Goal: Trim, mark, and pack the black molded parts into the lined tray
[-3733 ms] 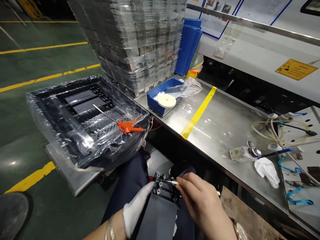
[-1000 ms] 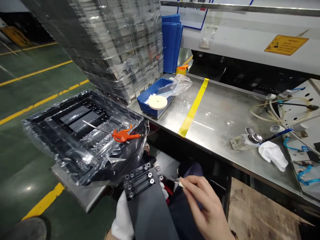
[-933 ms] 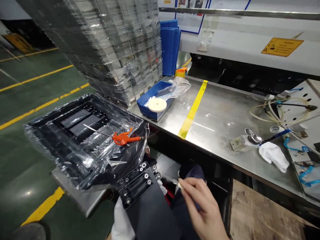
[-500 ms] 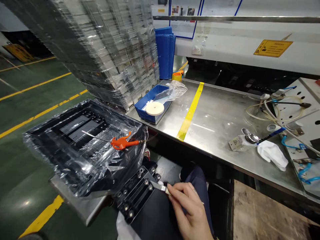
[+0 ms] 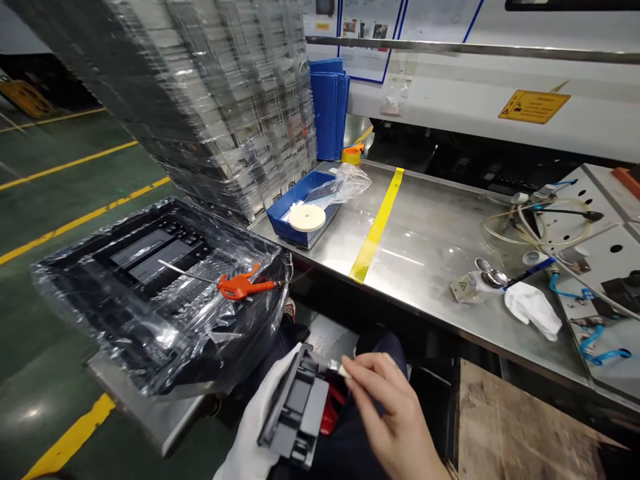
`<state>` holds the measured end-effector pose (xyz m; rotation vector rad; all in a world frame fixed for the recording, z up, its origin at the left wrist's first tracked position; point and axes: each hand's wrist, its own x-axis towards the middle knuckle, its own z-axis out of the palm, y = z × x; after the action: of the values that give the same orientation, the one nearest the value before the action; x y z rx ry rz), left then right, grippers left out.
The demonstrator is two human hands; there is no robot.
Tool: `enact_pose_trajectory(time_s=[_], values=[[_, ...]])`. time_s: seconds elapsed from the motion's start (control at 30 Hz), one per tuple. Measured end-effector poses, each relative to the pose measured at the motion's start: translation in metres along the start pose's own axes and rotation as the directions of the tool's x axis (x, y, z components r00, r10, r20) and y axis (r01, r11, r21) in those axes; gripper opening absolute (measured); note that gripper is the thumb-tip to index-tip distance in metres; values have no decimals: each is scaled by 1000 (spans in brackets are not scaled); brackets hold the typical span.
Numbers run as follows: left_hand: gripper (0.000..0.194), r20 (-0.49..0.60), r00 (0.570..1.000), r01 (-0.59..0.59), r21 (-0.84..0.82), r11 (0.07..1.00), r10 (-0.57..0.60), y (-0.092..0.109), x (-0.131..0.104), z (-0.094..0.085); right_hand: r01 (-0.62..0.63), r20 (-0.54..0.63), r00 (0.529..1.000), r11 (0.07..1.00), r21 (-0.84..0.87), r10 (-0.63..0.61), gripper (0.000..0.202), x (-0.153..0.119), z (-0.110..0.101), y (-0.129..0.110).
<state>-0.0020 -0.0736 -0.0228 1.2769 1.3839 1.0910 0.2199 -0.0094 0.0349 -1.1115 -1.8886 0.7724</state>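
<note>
The black part point(image 5: 300, 395), likely light and stiff, sits gripped in the gloved left hand point(image 5: 255, 417), best held by its long edges. Just right of those fingers, the right hand point(image 5: 387, 403) pinches a blurred tool point(image 5: 344, 371), perhaps a knife.

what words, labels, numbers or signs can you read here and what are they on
No word, brand or number is legible.
Yellow label on the white panel: triangle sign; lettering too small to read.
Small pale block on the metal table: triangular warning sign; no readable words.
Posted sheets: print too small and blurred.
</note>
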Motion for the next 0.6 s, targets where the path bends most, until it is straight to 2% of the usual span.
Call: enact_pose_trajectory(time_s=[0.07, 0.13, 0.2, 0.3, 0.37, 0.43, 0.5, 0.53, 0.6], values=[[74, 52, 995, -90, 43, 995, 87, 18, 8, -4, 21, 19, 1000, 998, -51, -21, 36, -1, -3, -3], [74, 84, 980, -189, 139, 972, 179, 32, 13, -5, 29, 0, 1000, 995, -97, -29, 36, 0, -4, -5], [76, 94, 970, -240, 227, 944, 224, 39, 14, -5, 38, 18, 999, 995, -96, -36, 36, 0, -6, -6], [82, 105, 967, -251, 273, 929, 230, 36, 7, -11, -2, 42, 999, 998, -68, 5, 31, 1, -9, -2], [78, 131, 963, -265, 280, 923, 237, 26, 1, -17, -112, 45, 993, 994, 6, 111, 26, 2, -11, 3], [65, 143, 973, -215, 263, 941, 182, 16, -2, -22, -305, 154, 948, 936, 177, 280, 29, 5, -11, 8], [50, 128, 991, -66, 193, 979, 41, 11, 0, -23, -500, 336, 856, 795, 343, 393, 43, 8, -8, 11], [42, 131, 991, 10, 141, 990, -28, 11, 2, -22, -563, 413, 814, 726, 394, 408, 50, 9, -6, 12], [31, 162, 980, 108, 50, 993, -115, 16, 8, -18, -616, 507, 772, 648, 449, 383, 59, 11, -1, 11]])
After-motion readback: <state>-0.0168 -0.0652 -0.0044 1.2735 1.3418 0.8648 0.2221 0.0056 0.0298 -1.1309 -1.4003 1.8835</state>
